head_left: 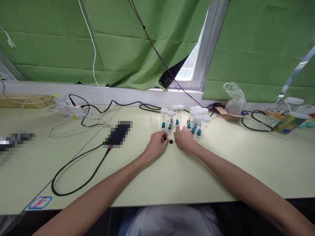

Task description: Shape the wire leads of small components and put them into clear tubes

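My left hand (157, 144) is low over the table, its thumb and fingers pinched on a small black part (165, 139). Just right of it a round black disc (171, 141) lies flat. My right hand (185, 139) rests close by, fingertips spread toward the tubes; I see nothing held in it. In front of both hands stand several clear tubes with white caps, such as a left one (163, 118) with a blue piece inside and a right one (199, 132). Some contain green pieces (189, 125). An uncapped clear tube (153, 123) stands at the left of the group.
A pixelated dark device (118, 133) with a looping black cable (81, 190) lies to the left. Behind it sits a white power strip (69, 109) among cables. At the back right are a cardboard box (230, 115) with a plastic bag (235, 98) and a yellow-green labelled container (287, 123).
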### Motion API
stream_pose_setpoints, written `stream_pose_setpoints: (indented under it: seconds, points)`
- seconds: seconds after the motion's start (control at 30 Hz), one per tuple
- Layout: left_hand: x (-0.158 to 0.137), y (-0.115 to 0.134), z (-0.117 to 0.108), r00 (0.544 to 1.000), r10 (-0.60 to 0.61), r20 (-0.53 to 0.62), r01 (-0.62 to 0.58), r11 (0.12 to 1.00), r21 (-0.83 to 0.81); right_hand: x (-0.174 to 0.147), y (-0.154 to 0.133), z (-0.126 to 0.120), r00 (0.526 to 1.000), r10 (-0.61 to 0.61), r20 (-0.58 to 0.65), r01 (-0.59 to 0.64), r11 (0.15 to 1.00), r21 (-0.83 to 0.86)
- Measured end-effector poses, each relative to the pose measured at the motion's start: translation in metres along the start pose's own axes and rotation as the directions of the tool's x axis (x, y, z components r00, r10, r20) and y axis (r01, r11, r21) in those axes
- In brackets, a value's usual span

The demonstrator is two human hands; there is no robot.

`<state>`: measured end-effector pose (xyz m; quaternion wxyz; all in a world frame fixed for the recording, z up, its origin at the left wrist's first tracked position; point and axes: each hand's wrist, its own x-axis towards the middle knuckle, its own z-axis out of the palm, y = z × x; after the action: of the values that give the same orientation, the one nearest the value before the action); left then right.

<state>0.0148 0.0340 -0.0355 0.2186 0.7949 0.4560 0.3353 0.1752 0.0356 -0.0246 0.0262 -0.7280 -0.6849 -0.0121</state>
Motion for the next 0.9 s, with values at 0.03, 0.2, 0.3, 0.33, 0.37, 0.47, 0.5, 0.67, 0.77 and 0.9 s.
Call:
stream_pose_setpoints:
  seconds: [0.03,0.2,0.3,0.33,0.37,0.47,0.5,0.67,0.77,0.9]
  points:
    - [0.0,0.001,0.0,1.0,0.0,-0.001,0.0,1.0,-0.001,-0.001,0.001,0.0,1.0,0.001,-0.005,-0.001,1.0,-0.002]
    - [-0.001,0.003,-0.001,1.0,-0.008,0.002,0.008,1.0,-0.005,-0.005,0.006,0.002,1.0,0.009,-0.021,-0.01,1.0,-0.02]
    - [-0.002,0.005,-0.001,1.0,-0.015,0.005,0.015,1.0,-0.002,-0.009,0.008,0.001,1.0,0.006,-0.022,-0.007,0.999,-0.035]
    - [-0.002,0.006,-0.001,1.0,-0.014,0.005,0.014,1.0,-0.001,-0.01,0.009,0.0,1.0,0.004,-0.02,-0.004,0.999,-0.039]
    - [-0.003,0.006,-0.001,1.0,-0.013,0.006,0.013,1.0,-0.001,-0.011,0.011,0.0,1.0,0.001,-0.018,-0.002,0.999,-0.044]
    - [-0.003,0.007,-0.001,1.0,-0.008,0.006,0.008,1.0,0.004,-0.016,0.015,-0.002,1.0,-0.005,-0.007,0.004,0.998,-0.057]
    - [-0.003,0.007,-0.001,1.0,-0.007,0.006,0.007,1.0,0.007,-0.017,0.017,-0.003,1.0,-0.007,-0.003,0.007,0.998,-0.063]
    - [-0.003,0.008,-0.001,1.0,-0.008,0.005,0.008,1.0,0.006,-0.018,0.024,-0.003,1.0,-0.002,0.017,0.004,0.996,-0.09]
    - [-0.003,0.009,-0.001,1.0,-0.013,0.009,0.013,1.0,0.001,-0.018,0.026,-0.003,1.0,-0.001,0.021,0.003,0.996,-0.092]
    - [-0.003,0.008,-0.001,1.0,-0.012,0.01,0.012,1.0,0.003,-0.019,0.024,-0.005,1.0,0.002,0.03,0.0,0.997,-0.072]
